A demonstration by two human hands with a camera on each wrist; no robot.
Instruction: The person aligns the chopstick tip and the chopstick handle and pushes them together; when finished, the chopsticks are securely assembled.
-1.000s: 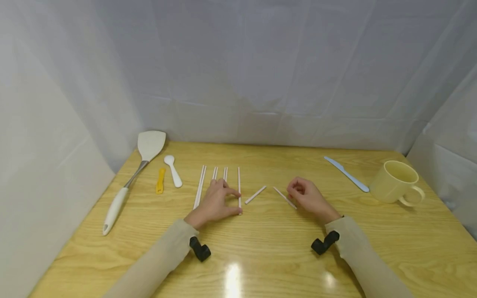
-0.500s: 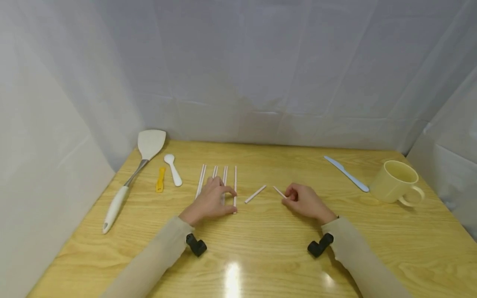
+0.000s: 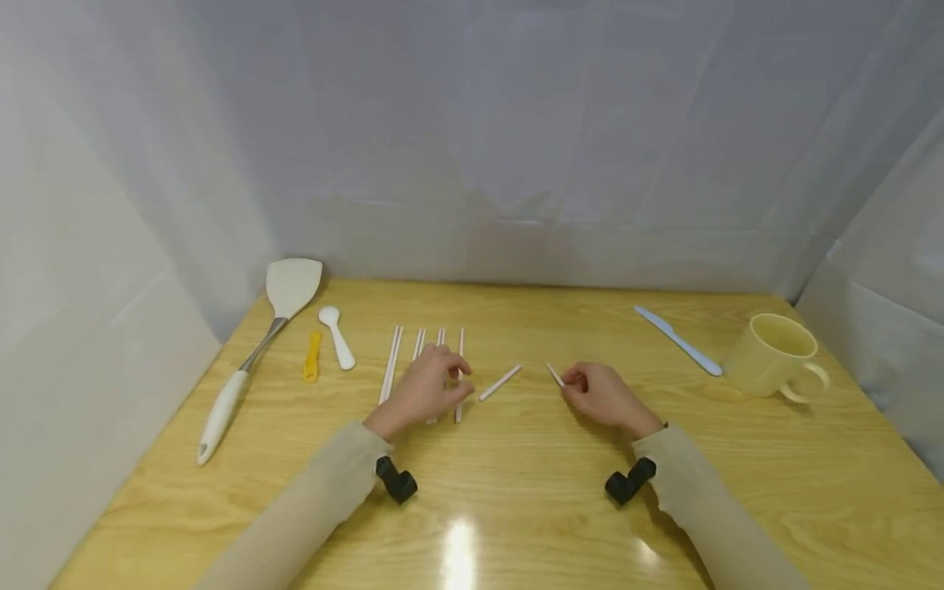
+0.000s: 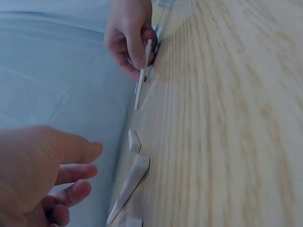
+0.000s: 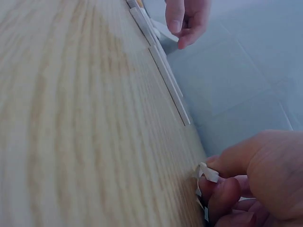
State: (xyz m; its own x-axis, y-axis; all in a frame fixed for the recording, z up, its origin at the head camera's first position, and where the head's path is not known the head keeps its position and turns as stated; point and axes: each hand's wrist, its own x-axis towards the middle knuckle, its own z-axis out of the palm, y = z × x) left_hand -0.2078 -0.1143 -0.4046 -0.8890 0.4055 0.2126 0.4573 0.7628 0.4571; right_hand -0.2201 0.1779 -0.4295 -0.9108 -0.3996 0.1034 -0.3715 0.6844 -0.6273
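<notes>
wooden table [image 3: 516,508], white fabric walls [image 3: 472,139]

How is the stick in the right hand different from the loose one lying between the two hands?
The stick in the right hand is pinched by the fingers of the right hand and mostly hidden; the loose stick lies flat on the table, untouched and fully visible. They slant opposite ways. Both are thin, white and short.

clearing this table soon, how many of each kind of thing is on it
sticks: at least 7, one pinched in the right hand, some hidden under the left hand
spatula: 1
spoon: 1
small yellow tool: 1
knife: 1
mug: 1
total: at least 12
</notes>
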